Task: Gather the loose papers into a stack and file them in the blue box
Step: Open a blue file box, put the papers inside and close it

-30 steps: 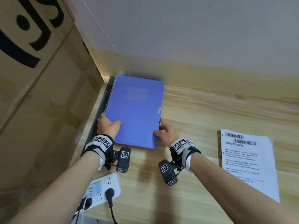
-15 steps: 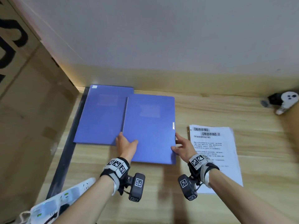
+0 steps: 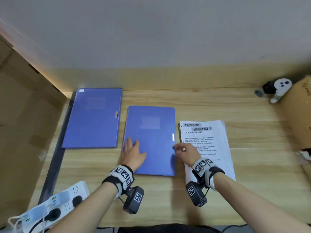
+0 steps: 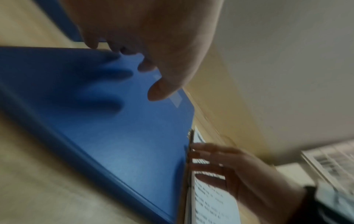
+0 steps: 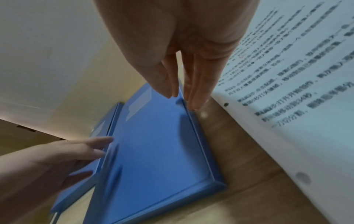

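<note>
A shut blue box [image 3: 151, 132] lies flat on the wooden table [image 3: 168, 199], mid-view. My left hand [image 3: 133, 153] rests flat on its near left part, fingers straight. My right hand [image 3: 184, 151] is at the box's right edge, below the white clasp. In the right wrist view its straight fingers [image 5: 193, 91] lie against the side of the box [image 5: 157, 144], with the thumb just above the top. A stack of printed papers [image 3: 207, 140] lies right of the box, partly under my right wrist.
A second blue box [image 3: 94, 120] lies at the back left beside a black strip [image 3: 57, 155] and a large cardboard box [image 3: 25, 123]. A white power strip [image 3: 55, 204] sits near left. A white-and-black controller [image 3: 277, 89] and another carton [image 3: 297, 118] stand far right.
Both hands have carried the upper blue box off the lower one, right and nearer, and set it down next to the papers. The left hand has moved from the box's edge onto its top.
</note>
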Demonstrator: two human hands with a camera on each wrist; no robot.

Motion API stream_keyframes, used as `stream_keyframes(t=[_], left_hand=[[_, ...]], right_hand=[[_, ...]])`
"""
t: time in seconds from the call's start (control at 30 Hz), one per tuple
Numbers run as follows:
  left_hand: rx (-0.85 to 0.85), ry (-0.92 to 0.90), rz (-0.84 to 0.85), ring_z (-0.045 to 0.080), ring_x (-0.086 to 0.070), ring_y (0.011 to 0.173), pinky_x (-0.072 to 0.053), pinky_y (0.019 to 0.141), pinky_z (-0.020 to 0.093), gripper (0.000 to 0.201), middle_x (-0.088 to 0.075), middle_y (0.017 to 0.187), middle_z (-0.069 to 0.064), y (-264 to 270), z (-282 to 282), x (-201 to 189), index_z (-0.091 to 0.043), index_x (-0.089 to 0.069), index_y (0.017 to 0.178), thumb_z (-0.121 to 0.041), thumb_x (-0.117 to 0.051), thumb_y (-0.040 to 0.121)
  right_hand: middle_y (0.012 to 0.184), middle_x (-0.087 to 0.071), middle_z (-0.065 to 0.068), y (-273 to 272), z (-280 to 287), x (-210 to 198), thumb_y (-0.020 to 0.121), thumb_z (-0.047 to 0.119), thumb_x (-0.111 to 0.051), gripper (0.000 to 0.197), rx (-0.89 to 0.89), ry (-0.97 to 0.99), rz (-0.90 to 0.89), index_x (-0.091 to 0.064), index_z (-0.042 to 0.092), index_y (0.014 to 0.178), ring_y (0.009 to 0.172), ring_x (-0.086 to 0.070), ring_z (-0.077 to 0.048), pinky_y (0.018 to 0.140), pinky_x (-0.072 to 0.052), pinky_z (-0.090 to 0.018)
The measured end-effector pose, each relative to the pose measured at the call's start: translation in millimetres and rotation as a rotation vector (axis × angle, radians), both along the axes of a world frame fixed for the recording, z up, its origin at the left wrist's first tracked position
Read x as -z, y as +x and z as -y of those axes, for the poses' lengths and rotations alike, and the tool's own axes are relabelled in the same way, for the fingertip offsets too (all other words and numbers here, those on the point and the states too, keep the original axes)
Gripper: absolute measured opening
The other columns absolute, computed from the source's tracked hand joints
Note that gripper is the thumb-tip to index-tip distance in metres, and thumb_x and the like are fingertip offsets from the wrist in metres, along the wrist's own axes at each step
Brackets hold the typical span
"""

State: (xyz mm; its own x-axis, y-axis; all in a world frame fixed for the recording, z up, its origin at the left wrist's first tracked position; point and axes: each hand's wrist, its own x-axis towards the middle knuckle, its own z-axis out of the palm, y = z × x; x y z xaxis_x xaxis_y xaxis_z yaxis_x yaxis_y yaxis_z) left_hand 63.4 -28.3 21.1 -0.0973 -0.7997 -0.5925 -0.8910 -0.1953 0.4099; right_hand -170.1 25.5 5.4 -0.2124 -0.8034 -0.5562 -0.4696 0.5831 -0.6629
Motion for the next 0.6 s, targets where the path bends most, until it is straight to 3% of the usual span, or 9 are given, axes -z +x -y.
stream_keyframes(t=[0.1,0.23,0.3,0.4,0.47,0.6], left_hand=[[0.250,0.043,0.078,0.027,-0.006,0.152,-0.020,0.120,0.044,0.072,0.004,0.165,0.010,-35.3,1.7,-7.6,-0.016,-0.017,0.155,-0.036,-0.048,0.093],[0.388,0.093,0.271,0.038,-0.019,0.146,-0.030,0.111,0.044,0.080,-0.010,0.161,0.022,-80.0,1.7,-7.3,-0.004,-0.017,0.152,-0.042,-0.051,0.090],[0.408,0.078,0.346,0.040,-0.026,0.140,-0.031,0.108,0.042,0.078,-0.027,0.153,0.022,-95.0,2.5,-6.3,0.001,-0.028,0.147,-0.047,-0.051,0.091],[0.434,0.085,0.416,0.040,-0.033,0.133,-0.032,0.105,0.045,0.076,-0.044,0.142,0.017,-109.7,5.3,5.1,-0.006,-0.054,0.131,-0.066,-0.044,0.085],[0.444,0.093,0.462,0.043,-0.029,0.136,-0.028,0.107,0.049,0.082,-0.042,0.145,0.020,-114.2,4.3,14.1,-0.012,-0.059,0.128,-0.075,-0.038,0.080],[0.411,0.104,0.520,0.046,-0.022,0.142,-0.020,0.114,0.055,0.091,-0.033,0.154,0.023,-120.4,1.9,26.3,-0.010,-0.057,0.131,-0.080,-0.030,0.081]], right_hand=[[0.099,-0.071,0.004,-9.0,-2.2,-5.6,0.088,0.010,-0.061,0.018,0.062,-0.061,0.068,-0.073,0.013,0.101,0.088,-0.066,-0.016,0.089,-0.054,-0.034],[0.098,-0.072,0.000,-29.6,-11.9,-1.2,0.087,0.007,-0.059,0.019,0.078,-0.083,0.076,-0.071,0.020,0.094,0.087,-0.069,-0.029,0.084,-0.056,-0.040],[0.097,-0.072,-0.001,-38.5,-19.4,3.2,0.088,0.007,-0.058,0.020,0.075,-0.069,0.078,-0.069,0.023,0.090,0.088,-0.069,-0.030,0.082,-0.056,-0.040],[0.097,-0.072,0.003,-49.9,-29.0,8.7,0.088,0.009,-0.059,0.022,0.104,-0.068,0.074,-0.068,0.029,0.085,0.090,-0.069,-0.023,0.087,-0.056,-0.042],[0.096,-0.072,0.005,-54.6,-35.6,12.9,0.088,0.011,-0.060,0.022,0.120,-0.068,0.081,-0.069,0.031,0.085,0.091,-0.069,-0.020,0.089,-0.055,-0.043],[0.095,-0.072,0.006,-63.7,-44.3,19.8,0.087,0.013,-0.060,0.021,0.125,-0.044,0.084,-0.068,0.033,0.084,0.092,-0.068,-0.018,0.090,-0.055,-0.043]])
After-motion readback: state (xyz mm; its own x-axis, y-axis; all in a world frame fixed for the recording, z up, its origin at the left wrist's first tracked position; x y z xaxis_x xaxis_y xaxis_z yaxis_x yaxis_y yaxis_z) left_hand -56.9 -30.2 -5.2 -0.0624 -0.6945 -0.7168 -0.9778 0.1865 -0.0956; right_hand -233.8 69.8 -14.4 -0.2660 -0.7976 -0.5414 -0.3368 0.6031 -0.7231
